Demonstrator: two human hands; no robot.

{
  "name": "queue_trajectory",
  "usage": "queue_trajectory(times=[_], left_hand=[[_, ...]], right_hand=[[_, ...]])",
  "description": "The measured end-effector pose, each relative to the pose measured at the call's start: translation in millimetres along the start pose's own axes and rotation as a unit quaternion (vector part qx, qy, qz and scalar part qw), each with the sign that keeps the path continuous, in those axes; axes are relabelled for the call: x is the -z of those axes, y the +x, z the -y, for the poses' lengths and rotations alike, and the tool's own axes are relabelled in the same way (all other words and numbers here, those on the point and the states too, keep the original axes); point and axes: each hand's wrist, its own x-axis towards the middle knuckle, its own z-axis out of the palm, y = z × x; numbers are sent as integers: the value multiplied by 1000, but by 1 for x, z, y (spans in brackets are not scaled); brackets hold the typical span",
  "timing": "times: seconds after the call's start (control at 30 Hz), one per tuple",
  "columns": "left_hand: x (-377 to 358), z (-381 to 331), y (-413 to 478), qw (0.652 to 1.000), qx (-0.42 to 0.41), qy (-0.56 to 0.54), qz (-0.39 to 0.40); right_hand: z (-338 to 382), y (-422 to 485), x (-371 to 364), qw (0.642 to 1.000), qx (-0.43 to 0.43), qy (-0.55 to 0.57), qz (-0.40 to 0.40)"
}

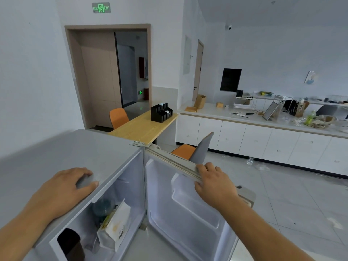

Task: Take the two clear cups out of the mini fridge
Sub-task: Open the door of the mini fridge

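Observation:
The grey mini fridge (79, 151) stands below me with its door (188, 213) swung wide open to the right. My left hand (66, 187) rests on the fridge top near the front edge, fingers and thumb closed around a clear cup (87, 181) that stands there. My right hand (214, 183) grips the top edge of the open door. Inside the fridge I see a white paper bag (116, 223), a dark round bottle (102, 207) behind it and a dark container (69, 242) at the lower left. No second clear cup can be made out inside.
A wooden table (143, 127) with a black organiser (161, 113) stands behind the fridge, with orange chairs (118, 117) beside it. A grey-backed chair (202, 147) is just past the door. A long white counter (263, 125) with clutter runs along the right. Tiled floor lies to the right.

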Motion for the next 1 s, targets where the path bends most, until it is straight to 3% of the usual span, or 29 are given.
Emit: queue_trajectory(times=[0.23, 0.63, 1.0], left_hand=[[5, -5, -5, 999, -42, -3, 11], [6, -8, -5, 999, -33, -14, 15], [3, -6, -2, 999, -38, -13, 6]], right_hand=[[-14, 16, -8, 998, -8, -66, 6], [-41, 42, -15, 995, -21, -99, 16], [-52, 77, -25, 989, -94, -102, 41]])
